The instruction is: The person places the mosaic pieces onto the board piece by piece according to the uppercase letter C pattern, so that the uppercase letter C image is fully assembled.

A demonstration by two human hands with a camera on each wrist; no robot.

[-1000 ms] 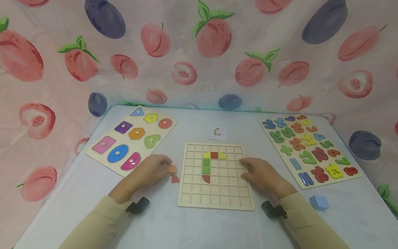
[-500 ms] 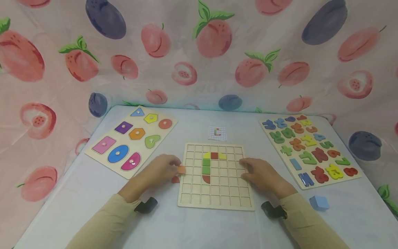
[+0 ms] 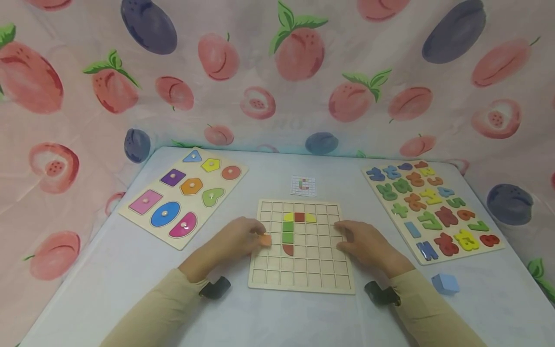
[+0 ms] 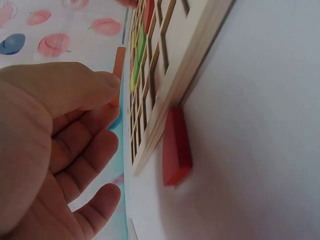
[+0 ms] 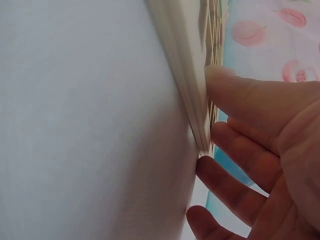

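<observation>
Between thumb and fingertips my left hand (image 3: pixel 243 239) pinches an orange square tile (image 3: pixel 265 240), held over the left columns of the wooden grid board (image 3: pixel 303 279). The left wrist view has this orange tile (image 4: pixel 118 65) edge-on. A red quarter-round tile (image 4: pixel 175 150) lies on the table by the board's left edge; my hand hides most of it in the head view. On the board are yellow, red and green tiles (image 3: pixel 288 231) in a hooked line. With relaxed fingers, my right hand (image 3: pixel 368 243) touches the board's right edge, its thumb (image 5: pixel 235 90) resting on the rim.
A small printed pattern card (image 3: pixel 303 185) lies behind the grid board. At left is a knobbed shape puzzle (image 3: pixel 225 190), at right a number puzzle (image 3: pixel 416 246). A light blue block (image 3: pixel 445 283) sits near my right forearm. Fruit-patterned cloth (image 3: pixel 260 58) rises behind.
My left hand has carried the orange tile rightward from beside the board to over its left columns. The red quarter-round tile has become covered in the head view. The right hand stays put.
</observation>
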